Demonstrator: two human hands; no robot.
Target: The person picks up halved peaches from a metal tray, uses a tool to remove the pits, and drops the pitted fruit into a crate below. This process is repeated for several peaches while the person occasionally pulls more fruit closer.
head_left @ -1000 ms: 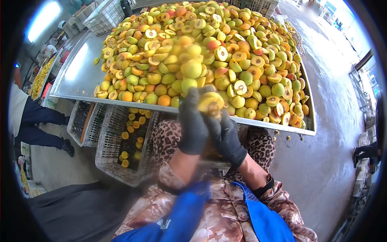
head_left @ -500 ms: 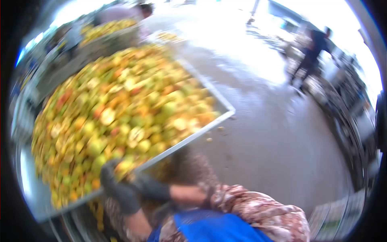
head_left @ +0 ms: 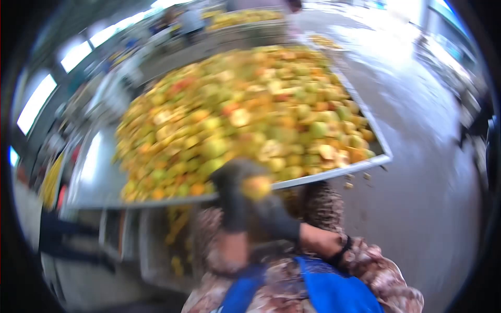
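Dark-gloved left hand, grip curled round yellow-orange round fruit; dark-gloved right hand at 4 o'clock, grip blurred, can't tell. Yellow-green fruit heap at 12, on metal bench.

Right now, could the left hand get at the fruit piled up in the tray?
Probably yes: the left hand is at the near rim of the tray, with no visible barrier before the piled fruit. It may be busy, though, with the blurred piece at its fingers.
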